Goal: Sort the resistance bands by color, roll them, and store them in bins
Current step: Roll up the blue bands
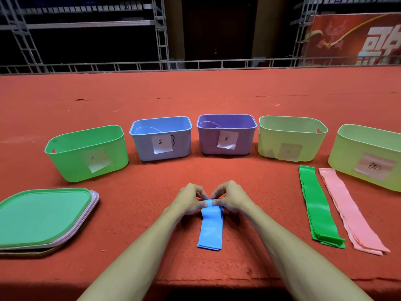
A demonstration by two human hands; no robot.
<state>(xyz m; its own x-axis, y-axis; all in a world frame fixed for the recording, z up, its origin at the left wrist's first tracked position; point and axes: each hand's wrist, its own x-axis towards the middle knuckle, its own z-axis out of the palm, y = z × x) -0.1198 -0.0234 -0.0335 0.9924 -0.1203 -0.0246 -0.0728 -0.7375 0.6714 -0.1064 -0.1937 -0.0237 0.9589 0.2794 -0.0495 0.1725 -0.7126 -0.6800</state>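
Note:
A blue resistance band (211,229) lies flat on the red carpet in front of me, its far end curled into a small roll. My left hand (191,199) and my right hand (230,197) both pinch that rolled end from either side. A stack of green bands (319,209) and a stack of pink bands (349,209) lie side by side to the right. Behind stand labelled bins: green (86,153), blue (161,137), purple (226,135) and two pale green ones (291,137) (368,155).
A pile of lids (43,218), green on top, lies at the left. The carpeted platform's front edge (206,281) runs just below my forearms. Metal trusses (160,33) and a red banner (355,38) stand far behind the bins.

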